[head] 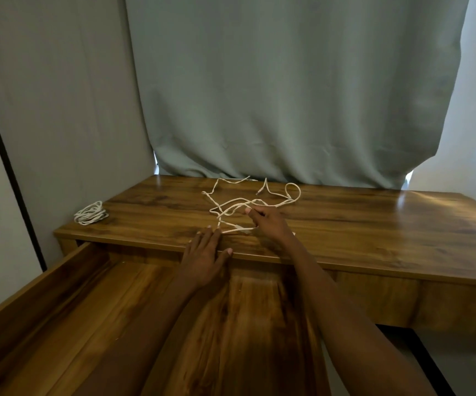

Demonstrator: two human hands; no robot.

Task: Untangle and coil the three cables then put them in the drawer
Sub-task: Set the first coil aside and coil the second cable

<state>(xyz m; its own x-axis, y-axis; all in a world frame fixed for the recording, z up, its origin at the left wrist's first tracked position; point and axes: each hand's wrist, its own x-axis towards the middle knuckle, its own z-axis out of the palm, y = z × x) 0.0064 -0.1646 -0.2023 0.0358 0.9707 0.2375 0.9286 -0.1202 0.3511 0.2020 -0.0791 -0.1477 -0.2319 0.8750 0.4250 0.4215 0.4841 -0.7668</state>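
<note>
My left hand [206, 250] lies flat on the front edge of the wooden tabletop [373, 232], fingers straight and spread, fingertips pressing a strand of the tangled white cables [248, 201] just beside the plug end. My right hand [268, 222] is curled, its fingertips pinching a loop of the same tangle, which sprawls across the middle of the tabletop toward the grey-green curtain [288, 95]. One coiled cable [91, 213] rests at the left rear corner of the tabletop, well apart from the tangle, and the open drawer [68, 295] extends below my forearms.
</note>
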